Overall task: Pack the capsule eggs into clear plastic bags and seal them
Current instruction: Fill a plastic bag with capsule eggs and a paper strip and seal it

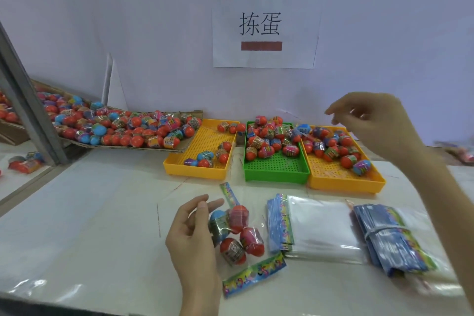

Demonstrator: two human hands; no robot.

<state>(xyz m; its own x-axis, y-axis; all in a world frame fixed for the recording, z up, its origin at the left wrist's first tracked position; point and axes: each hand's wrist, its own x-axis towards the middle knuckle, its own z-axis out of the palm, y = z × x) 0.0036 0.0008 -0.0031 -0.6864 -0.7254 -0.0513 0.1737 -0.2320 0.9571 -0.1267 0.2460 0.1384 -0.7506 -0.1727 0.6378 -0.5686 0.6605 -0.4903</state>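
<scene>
Left hand [191, 235] low on the counter [102, 213], fingers loosely curled against the left edge of a bag [246, 244] lying flat with four eggs [238, 232] inside; looks like a light touch, can't tell if it pinches the film. Bag mouth with printed strip points toward the person, seemingly unsealed. Right hand [372, 123] raised over the right yellow tray [346, 179], fingers half-curled, holding nothing visible. Green tray [277, 167] just left of the right hand, left yellow tray [202, 151] above the left hand. Bag stack [318, 228] right of the left hand, below the right.

Risks: eggs are round, the bag is barely pinned, so a nudge could roll them out of the open mouth. A blind reach could knock piled eggs off the trays' rims. Slick film could slip while sealing.
</scene>
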